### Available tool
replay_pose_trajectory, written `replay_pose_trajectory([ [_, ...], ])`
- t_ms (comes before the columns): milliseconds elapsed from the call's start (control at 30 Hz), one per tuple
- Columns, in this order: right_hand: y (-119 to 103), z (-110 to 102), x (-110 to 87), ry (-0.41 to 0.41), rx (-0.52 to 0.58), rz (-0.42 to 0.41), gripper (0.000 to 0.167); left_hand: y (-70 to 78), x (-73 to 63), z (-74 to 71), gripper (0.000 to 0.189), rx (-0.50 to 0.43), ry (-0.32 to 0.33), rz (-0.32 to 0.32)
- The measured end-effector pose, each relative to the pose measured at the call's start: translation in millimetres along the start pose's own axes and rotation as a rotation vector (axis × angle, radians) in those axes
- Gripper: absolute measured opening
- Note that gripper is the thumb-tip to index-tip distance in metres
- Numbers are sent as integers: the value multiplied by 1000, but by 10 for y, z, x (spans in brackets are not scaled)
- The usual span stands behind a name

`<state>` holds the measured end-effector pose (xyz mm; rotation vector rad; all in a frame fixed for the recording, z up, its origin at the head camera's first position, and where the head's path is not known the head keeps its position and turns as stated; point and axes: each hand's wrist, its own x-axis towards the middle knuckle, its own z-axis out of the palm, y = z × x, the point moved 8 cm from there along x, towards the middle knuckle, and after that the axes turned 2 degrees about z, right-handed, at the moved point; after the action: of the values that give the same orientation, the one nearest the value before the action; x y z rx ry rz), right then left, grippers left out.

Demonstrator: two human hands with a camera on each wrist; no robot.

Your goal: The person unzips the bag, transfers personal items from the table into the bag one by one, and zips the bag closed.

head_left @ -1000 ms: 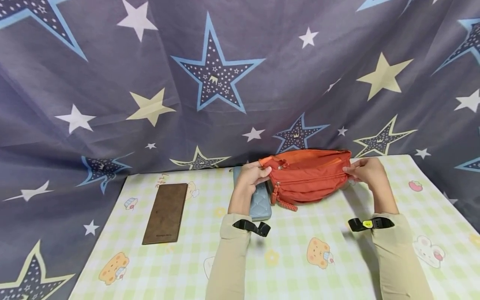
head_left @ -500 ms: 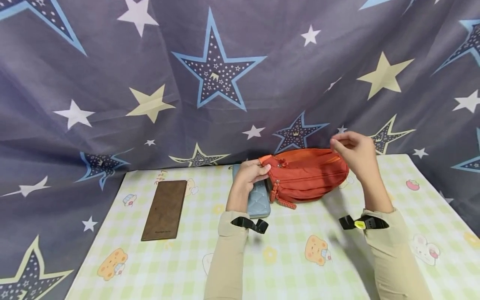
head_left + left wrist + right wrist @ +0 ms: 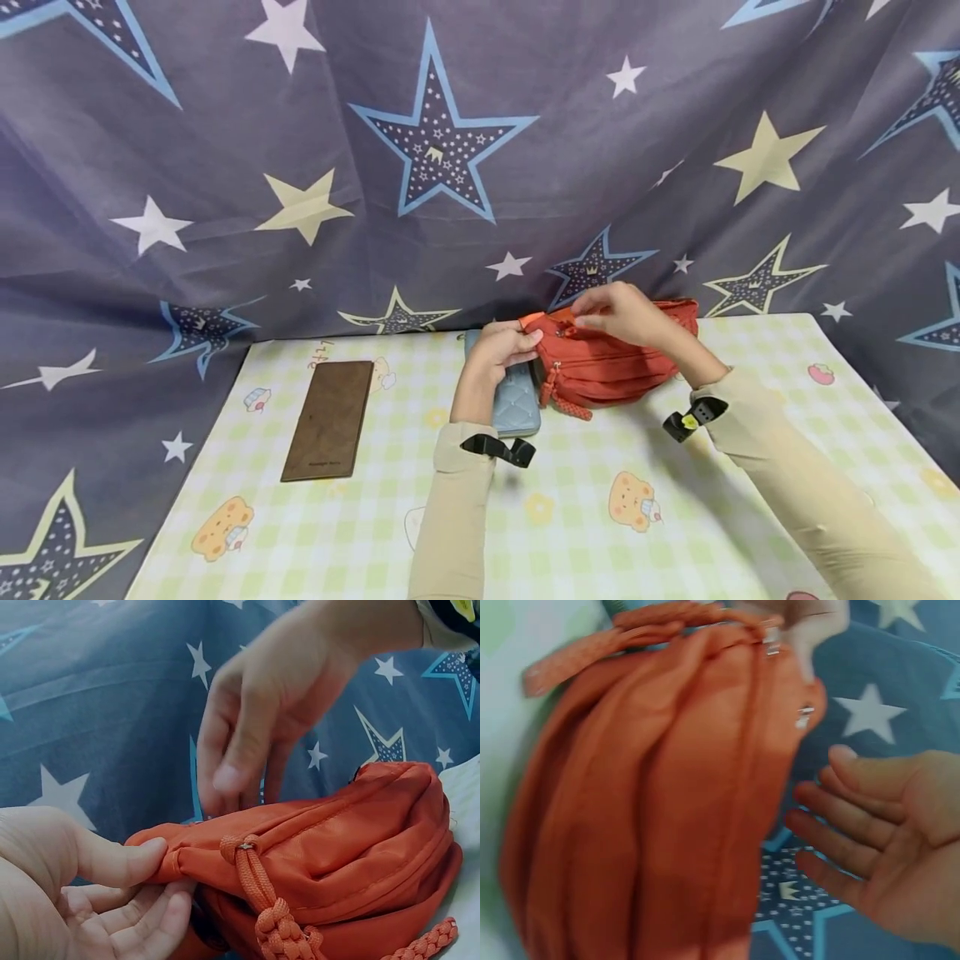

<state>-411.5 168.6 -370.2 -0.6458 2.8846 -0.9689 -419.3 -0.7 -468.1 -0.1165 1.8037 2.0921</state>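
Head view shows a red-orange bag [image 3: 618,367] near the far edge of the desk [image 3: 570,542], between 3 and 4 o'clock from the centre of the view. The left hand [image 3: 498,350] is at the 9 o'clock end of the bag and pinches its corner; in the left wrist view the thumb presses from above and the other fingers are below. The right hand [image 3: 618,315] is at the 12 o'clock side of the bag, its fingertips directed to 11 o'clock. Its fingers are slightly bent and spread with gaps between them, and they have hold of nothing; the right wrist view shows them just beside the bag, apart from it. A braided cord [image 3: 283,930] hangs on the front of the bag.

A blue quilted wallet [image 3: 517,404] lies on the desk at about 8 o'clock from the bag, and its upper part is partly hidden by the left hand. Further away, at 8 o'clock from the centre, lies a brown rectangular case [image 3: 330,421] with small print near its lower edge. Behind the desk, toward 12 o'clock, hangs a dark star-patterned cloth [image 3: 562,125].
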Motion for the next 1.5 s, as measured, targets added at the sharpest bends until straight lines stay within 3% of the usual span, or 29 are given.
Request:
replay_pose_trajectory([
  [167,0,233,27,-140,-48,-55,19,-11,-8,22,30,8,-13,-6],
  [300,-45,267,22,-165,-78,-62,10,6,-18,36,27,16,-19,7],
  [400,-92,233,25,-170,-30,-56,6,15,-18,30,25,12,-19,10],
  [533,-122,178,53,-152,78,-24,9,22,-10,14,23,-10,-22,13],
  [700,-101,65,86,-57,231,93,14,24,-15,-4,4,-36,-34,2],
  [767,-93,11,97,-23,280,132,15,31,-28,-11,5,-29,-33,-7],
  [833,-89,-22,107,-7,316,163,16,38,-45,-15,22,-19,-22,-18],
  [967,-129,-32,125,-18,318,185,16,47,-58,-15,43,-7,15,-11],
  [1200,-203,-98,132,-34,263,179,17,46,-41,-14,16,-75,71,25],
  [1367,-118,-186,133,-5,176,163,10,50,-42,-17,28,-85,76,35],
  [1500,28,-195,107,0,186,196,10,37,-53,-5,29,-80,64,27],
])
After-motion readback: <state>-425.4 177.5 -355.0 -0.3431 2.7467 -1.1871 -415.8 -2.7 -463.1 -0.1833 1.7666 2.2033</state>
